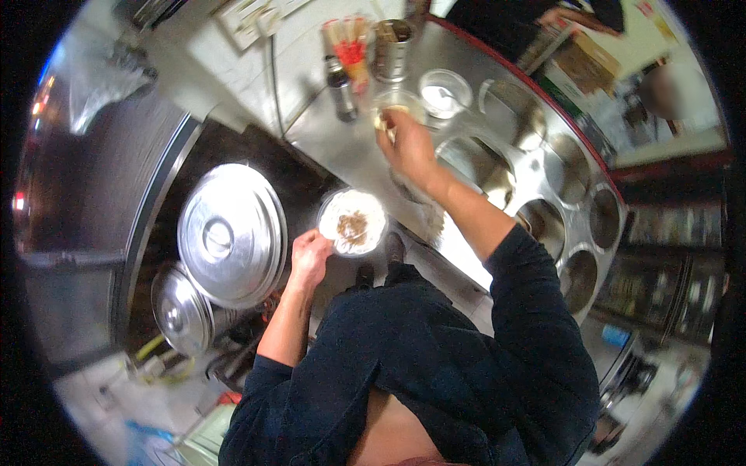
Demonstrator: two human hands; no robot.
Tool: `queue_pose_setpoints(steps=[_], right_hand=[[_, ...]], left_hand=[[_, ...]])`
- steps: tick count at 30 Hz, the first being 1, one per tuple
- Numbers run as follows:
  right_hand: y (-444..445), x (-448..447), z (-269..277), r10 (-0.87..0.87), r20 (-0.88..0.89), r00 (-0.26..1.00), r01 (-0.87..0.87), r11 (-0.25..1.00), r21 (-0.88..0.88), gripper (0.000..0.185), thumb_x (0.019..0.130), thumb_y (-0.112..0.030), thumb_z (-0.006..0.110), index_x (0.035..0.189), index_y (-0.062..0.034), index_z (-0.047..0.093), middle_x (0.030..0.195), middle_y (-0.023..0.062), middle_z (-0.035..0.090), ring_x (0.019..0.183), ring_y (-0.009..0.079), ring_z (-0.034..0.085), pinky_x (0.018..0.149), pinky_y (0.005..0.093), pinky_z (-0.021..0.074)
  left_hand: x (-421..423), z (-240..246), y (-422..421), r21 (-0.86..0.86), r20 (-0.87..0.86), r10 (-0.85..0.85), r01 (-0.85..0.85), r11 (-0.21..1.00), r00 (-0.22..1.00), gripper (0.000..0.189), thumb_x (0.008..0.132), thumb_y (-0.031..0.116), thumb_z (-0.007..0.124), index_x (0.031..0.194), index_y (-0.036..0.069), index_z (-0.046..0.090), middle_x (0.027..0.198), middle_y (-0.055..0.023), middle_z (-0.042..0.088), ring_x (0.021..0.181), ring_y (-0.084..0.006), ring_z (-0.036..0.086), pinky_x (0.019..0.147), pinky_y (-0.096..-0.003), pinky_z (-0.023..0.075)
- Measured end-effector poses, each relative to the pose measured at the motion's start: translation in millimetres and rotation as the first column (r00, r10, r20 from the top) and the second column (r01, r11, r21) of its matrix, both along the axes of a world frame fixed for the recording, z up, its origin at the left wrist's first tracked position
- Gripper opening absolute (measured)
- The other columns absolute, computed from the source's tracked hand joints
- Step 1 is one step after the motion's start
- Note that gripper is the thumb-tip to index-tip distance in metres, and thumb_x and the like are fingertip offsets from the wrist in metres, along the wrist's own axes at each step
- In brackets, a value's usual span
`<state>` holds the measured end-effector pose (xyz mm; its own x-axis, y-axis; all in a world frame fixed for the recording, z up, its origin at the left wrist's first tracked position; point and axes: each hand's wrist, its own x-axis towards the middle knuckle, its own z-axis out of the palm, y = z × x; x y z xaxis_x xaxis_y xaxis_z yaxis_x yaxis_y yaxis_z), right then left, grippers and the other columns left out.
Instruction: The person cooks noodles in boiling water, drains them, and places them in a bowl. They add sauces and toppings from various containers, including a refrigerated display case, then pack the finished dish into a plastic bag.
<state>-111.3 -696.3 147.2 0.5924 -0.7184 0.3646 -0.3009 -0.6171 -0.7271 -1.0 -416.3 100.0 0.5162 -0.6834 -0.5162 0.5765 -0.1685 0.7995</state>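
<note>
My left hand (310, 256) grips the rim of a round bowl (380, 247) in front of my body. Inside the bowl is a white food with a patch of brown topping (352, 228) in its middle. Over the steel counter, my right hand (408, 143) is at a clear round container (412, 105) with something pale at its near side. The fingers are curled and blurred, so what they hold cannot be made out. Beside that container stands another clear tub (446, 93) with white contents and what looks like a spoon in it.
The steel counter (317, 125) has several round wells (542, 224) on the right. A dark bottle (341, 87), red-and-white packets (349, 46) and a steel utensil holder (392, 52) stand at the back. Large lidded pots (233, 233) are at left. Another person's arm (583, 20) shows top right.
</note>
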Motion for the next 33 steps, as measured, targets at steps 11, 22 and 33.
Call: queue_pose_setpoints(steps=[11, 22, 33], right_hand=[[122.3, -178.3, -126.2, -0.324, -0.473, 0.819, 0.282, 0.946, -0.160, 0.032, 0.080, -0.003, 0.057, 0.107, -0.0123, 0.070, 0.114, 0.0070, 0.065, 0.104, 0.0308, 0.057, 0.094, 0.0398, 0.0479], [147.8, -340.2, -125.5, -0.566, -0.484, 0.667, 0.521, 0.819, -0.239, 0.022, 0.079, -0.006, 0.059, 0.097, -0.0114, 0.068, 0.105, 0.0054, 0.066, 0.102, 0.0306, 0.057, 0.092, 0.0407, 0.0472], [232.4, -580.2, -121.2, -0.849, -0.265, 0.457, 0.824, 0.517, -0.232, 0.027, 0.077, -0.012, 0.068, 0.104, -0.0150, 0.067, 0.108, 0.0032, 0.062, 0.097, 0.0301, 0.056, 0.085, 0.0405, 0.0469]], left_hand=[[-25.1, -26.0, 29.4, -0.077, -0.104, -0.378, 0.371, 0.925, 0.920, 0.012, 0.078, -0.006, 0.057, 0.071, 0.004, 0.055, 0.076, -0.0065, 0.062, 0.068, -0.0152, 0.058, 0.063, -0.0280, 0.0461], [-131.1, 5.5, 10.9, 0.010, -0.017, -0.583, 0.583, 0.812, 0.813, 0.009, 0.077, -0.007, 0.053, 0.077, 0.000, 0.059, 0.082, -0.0088, 0.066, 0.068, -0.0162, 0.059, 0.066, -0.0294, 0.0492], [-306.4, 30.5, 30.2, -0.036, -0.099, -0.695, 0.696, 0.717, 0.712, 0.008, 0.081, -0.003, 0.053, 0.085, -0.002, 0.060, 0.087, -0.0099, 0.064, 0.078, -0.0211, 0.062, 0.073, -0.0365, 0.0545]])
